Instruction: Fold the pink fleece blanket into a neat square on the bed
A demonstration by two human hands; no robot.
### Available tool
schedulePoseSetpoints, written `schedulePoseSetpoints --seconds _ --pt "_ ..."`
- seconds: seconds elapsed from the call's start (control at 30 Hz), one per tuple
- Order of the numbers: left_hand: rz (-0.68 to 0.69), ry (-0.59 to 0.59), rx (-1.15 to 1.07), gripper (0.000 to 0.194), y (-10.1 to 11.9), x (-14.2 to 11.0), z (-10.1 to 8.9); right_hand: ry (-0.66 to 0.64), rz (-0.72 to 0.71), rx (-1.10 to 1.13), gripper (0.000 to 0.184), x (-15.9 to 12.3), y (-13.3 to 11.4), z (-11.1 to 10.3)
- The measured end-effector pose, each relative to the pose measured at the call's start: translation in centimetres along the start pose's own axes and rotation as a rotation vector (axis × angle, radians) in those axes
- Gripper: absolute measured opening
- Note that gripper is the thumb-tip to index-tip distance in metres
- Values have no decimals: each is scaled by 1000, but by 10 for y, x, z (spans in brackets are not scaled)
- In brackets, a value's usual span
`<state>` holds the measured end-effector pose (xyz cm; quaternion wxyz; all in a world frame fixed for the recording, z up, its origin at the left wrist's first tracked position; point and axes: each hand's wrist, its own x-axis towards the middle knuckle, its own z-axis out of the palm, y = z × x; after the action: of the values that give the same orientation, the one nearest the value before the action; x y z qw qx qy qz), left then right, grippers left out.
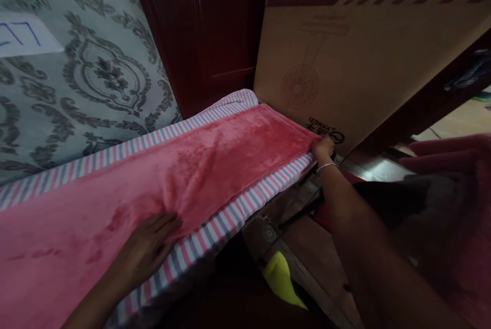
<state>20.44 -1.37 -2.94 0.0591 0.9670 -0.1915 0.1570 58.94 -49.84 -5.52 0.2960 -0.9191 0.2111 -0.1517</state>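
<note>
A pink plush blanket [215,160] lies spread over a pink, white and grey striped sheet [230,216] on a bed. My left hand [148,247] rests flat on the blanket near its front edge, fingers stretched out. My right hand [322,148], with a silver bangle on the wrist, reaches to the blanket's far corner and pinches it there, fingers closed on the fabric.
A large cardboard box [364,52] with a fan drawing leans at the bed's far end. Patterned wallpaper [88,73] and a dark red wooden door [203,27] stand behind. A yellow object [282,280] lies below the bed edge. More pink fabric [456,206] sits at right.
</note>
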Motion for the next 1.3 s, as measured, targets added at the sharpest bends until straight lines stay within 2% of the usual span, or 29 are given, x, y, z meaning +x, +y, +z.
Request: schedulePoseSetpoints --seconds 0.07,0.13,0.2,0.27,0.3,0.37,0.43,0.5,0.63,0.77,0.97,1.1,1.2,1.3 --pt "-84 0 -85 37 3 7 -10 42 47 -9 47 -7 -5 -3" --pt "-180 1 -171 42 2 19 -13 96 -3 -1 53 -21 -15 -2" --pt "-265 -20 -242 49 -1 40 -8 103 -198 9 58 -40 -31 5" --pt "-320 -62 -258 54 -9 70 1 32 -461 -5 59 -59 -51 14" --pt "-324 -87 -232 56 -15 88 6 -14 -571 -26 60 -66 -61 20" --pt "-356 -124 -146 58 -33 123 15 -95 -685 -91 60 -75 -76 30" --pt "-447 -159 -20 58 -55 152 19 -153 -695 -169 60 -74 -80 39" --pt "-584 -170 119 53 -80 168 17 -206 -650 -241 61 -69 -74 49" --pt "-810 -208 275 43 -129 166 7 -255 -614 -334 62 -56 -49 67" --pt "-884 -259 318 45 -158 156 7 -232 -642 -363 61 -53 -39 77" --pt "-833 -280 364 46 -177 151 14 -216 -643 -370 60 -52 -40 76" --pt "-786 -287 385 48 -205 145 8 -198 -647 -371 59 -51 -37 77" --pt "-753 -344 347 42 -223 143 10 -204 -641 -374 59 -52 -38 76" --pt "-732 -378 311 39 -226 142 12 -232 -616 -374 59 -53 -42 73"
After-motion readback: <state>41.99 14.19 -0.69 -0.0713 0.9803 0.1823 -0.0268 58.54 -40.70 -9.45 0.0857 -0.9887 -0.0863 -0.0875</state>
